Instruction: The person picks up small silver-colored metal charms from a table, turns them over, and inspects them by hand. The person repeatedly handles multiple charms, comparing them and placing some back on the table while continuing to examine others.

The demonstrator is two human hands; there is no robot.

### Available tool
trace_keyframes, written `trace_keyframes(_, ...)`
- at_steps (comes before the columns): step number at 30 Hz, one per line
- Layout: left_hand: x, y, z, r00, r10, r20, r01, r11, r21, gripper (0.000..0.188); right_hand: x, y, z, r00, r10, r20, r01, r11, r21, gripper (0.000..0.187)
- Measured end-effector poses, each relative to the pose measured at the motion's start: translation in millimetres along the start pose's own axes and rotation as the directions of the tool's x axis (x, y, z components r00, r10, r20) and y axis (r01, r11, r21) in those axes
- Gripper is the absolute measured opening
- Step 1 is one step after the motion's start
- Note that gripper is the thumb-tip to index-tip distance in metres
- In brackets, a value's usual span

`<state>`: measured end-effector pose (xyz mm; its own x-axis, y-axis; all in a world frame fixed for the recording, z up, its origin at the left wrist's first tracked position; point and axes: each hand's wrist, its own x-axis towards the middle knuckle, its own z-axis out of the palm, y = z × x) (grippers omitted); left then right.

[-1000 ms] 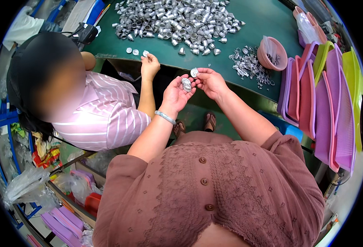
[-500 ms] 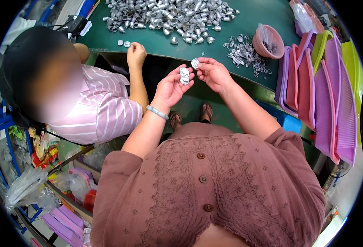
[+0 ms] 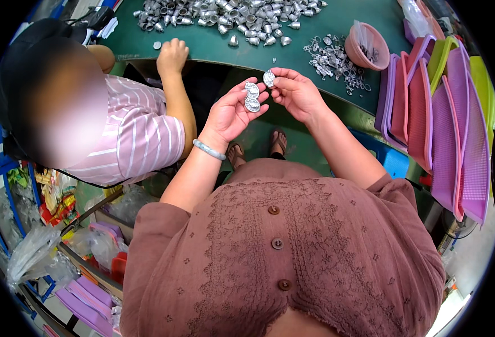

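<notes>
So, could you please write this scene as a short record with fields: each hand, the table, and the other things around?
left hand: holds two round silver metal discs at the fingertips
right hand: pinches one silver disc
table: green top, with a heap of silver metal parts
pink bowl: on the table, at right
co-worker's hand: rests on the table edge
plastic trays: pink, purple, green, stacked upright at right

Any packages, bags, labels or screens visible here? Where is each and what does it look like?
No screens or readable labels.
Clear plastic bag: lower left by the blue rack, crumpled, see-through.
Colourful printed packets: left, behind the co-worker, red and yellow.
Clear bag lining the pink bowl: on the green table, upper right.
</notes>
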<state>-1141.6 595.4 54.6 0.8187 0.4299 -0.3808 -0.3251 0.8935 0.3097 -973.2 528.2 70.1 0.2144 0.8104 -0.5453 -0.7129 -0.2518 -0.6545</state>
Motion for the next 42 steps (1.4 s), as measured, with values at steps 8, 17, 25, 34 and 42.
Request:
trace_keyframes(8, 7, 2, -6, 0.972, 0.099, -0.213, -0.077, 0.991, 0.108, 0.026, 0, 6, 3, 0.994, 0.091, 0.054, -0.085, 0.992, -0.096, 0.011)
trace_keyframes(17, 50, 17, -48, 0.952, 0.167, -0.256, -0.165, 0.986, 0.028, 0.027, 64, 20, 12, 0.989, 0.143, 0.044, -0.129, 0.963, -0.236, 0.013)
trace_keyframes(25, 74, 19, -66, 0.942, 0.226, -0.248, -0.213, 0.974, 0.079, 0.028, 101, 38, 11, 0.997, 0.043, -0.064, -0.061, 0.949, -0.31, 0.016)
trace_keyframes(34, 74, 19, -65, 0.963, 0.183, -0.196, -0.195, 0.98, -0.045, 0.03, 91, 33, 2, 0.998, 0.063, 0.006, -0.061, 0.983, -0.171, 0.016)
trace_keyframes(42, 67, 13, -71, 0.945, 0.228, -0.234, -0.24, 0.971, -0.021, 0.028, 74, 31, -9, 0.99, 0.077, -0.115, -0.065, 0.992, 0.104, 0.019)
